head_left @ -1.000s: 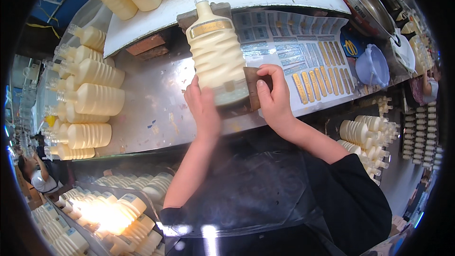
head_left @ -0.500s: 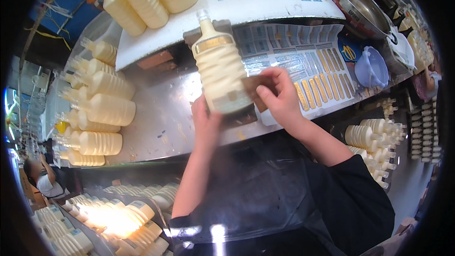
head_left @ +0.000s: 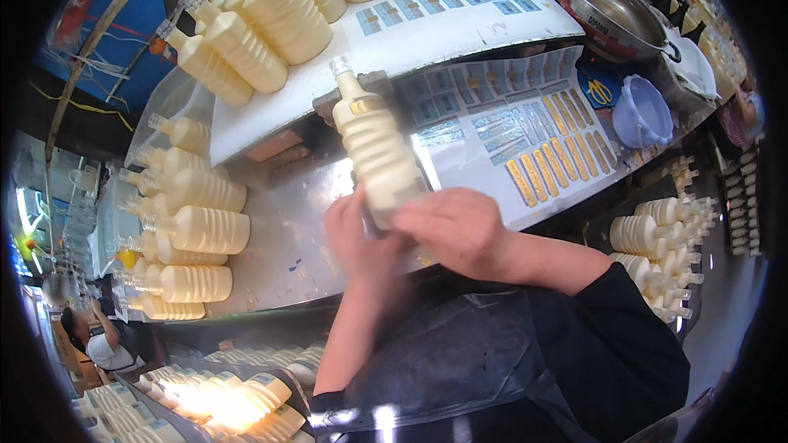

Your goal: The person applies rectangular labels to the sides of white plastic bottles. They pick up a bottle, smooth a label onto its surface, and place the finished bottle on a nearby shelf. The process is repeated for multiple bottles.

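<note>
A cream ribbed bottle with a clear-topped neck and a gold band label lies tilted, its neck end against a grey-brown block. My left hand, partly blurred, is closed round the bottle's lower left end. My right hand has its fingers pinched together at the lower right of the bottle, over a pale label area. What those fingers hold is hidden behind the hand. To the right of the bottle lies a sheet with gold strip labels and blue-and-silver labels.
Cream bottles lie stacked at the left of the metal table. More stand on a white board with blue labels. A large pan and a lilac bucket are at right. Further bottles lie beyond. A person is far left.
My right hand has moved left and down onto the bottle's lower end; the brown flat piece it held is out of sight. The bottle leans more, its neck toward the left.
</note>
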`<act>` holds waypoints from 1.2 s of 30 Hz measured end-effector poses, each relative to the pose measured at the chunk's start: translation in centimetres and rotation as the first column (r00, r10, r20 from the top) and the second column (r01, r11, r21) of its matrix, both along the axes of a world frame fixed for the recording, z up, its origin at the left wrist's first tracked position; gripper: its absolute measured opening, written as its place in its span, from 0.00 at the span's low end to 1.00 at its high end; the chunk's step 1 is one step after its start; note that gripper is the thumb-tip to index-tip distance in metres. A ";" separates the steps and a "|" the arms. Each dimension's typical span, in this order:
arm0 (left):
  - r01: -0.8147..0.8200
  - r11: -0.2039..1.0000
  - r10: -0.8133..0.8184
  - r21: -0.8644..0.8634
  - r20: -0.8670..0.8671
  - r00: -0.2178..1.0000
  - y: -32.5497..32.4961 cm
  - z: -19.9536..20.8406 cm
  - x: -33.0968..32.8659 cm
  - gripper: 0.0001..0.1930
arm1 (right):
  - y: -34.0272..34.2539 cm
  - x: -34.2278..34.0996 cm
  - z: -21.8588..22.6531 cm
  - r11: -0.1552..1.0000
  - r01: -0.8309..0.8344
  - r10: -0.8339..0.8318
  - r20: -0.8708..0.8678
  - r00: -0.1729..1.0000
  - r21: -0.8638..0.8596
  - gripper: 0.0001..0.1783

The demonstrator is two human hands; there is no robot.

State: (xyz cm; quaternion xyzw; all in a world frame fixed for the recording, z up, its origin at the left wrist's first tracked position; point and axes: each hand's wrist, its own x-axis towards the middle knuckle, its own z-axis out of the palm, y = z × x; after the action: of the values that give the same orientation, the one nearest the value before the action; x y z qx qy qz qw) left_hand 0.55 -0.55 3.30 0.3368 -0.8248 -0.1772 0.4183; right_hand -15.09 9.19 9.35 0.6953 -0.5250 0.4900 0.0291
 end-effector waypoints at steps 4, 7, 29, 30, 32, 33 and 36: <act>0.035 0.994 -0.025 0.102 -0.101 0.995 0.1 -2.0 -0.3 0.44 | 0.1 -0.1 -0.5 0.998 -0.060 0.060 -0.007 0.998 0.019 0.19; 0.082 0.993 -0.071 0.085 -0.130 0.989 -0.4 -1.6 -0.4 0.38 | 0.3 -0.5 -0.8 0.979 -0.132 0.100 0.196 0.976 0.154 0.15; 0.127 0.992 -0.127 0.012 -0.019 0.992 -4.5 2.6 -1.6 0.31 | -6.2 -7.7 -0.6 0.949 0.045 -0.266 0.715 0.646 0.313 0.16; 0.081 0.991 -0.069 0.107 -0.114 0.991 -5.8 1.8 -2.2 0.29 | -7.4 -7.3 -0.4 0.951 0.103 -0.276 0.649 0.709 0.291 0.15; 0.159 0.860 -0.007 0.485 -0.299 0.954 -8.2 1.9 -3.3 0.25 | -9.6 -5.8 0.6 0.949 0.170 -0.293 0.541 0.788 0.266 0.15; 0.216 0.763 0.026 0.609 -0.362 0.932 -9.0 2.0 -4.0 0.23 | -10.2 -5.4 0.7 0.949 0.171 -0.289 0.510 0.810 0.265 0.15; 0.340 0.467 0.184 0.816 -0.466 0.865 -10.1 2.9 -5.8 0.20 | -10.9 -5.7 -0.6 0.934 0.256 -0.344 0.431 0.834 0.248 0.15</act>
State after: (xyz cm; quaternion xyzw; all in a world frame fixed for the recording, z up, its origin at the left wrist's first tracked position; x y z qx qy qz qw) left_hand -5.25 -10.66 6.23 0.4057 -0.4927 -0.6746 0.3708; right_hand -20.75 -1.76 8.77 0.4648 -0.6613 0.5826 -0.0846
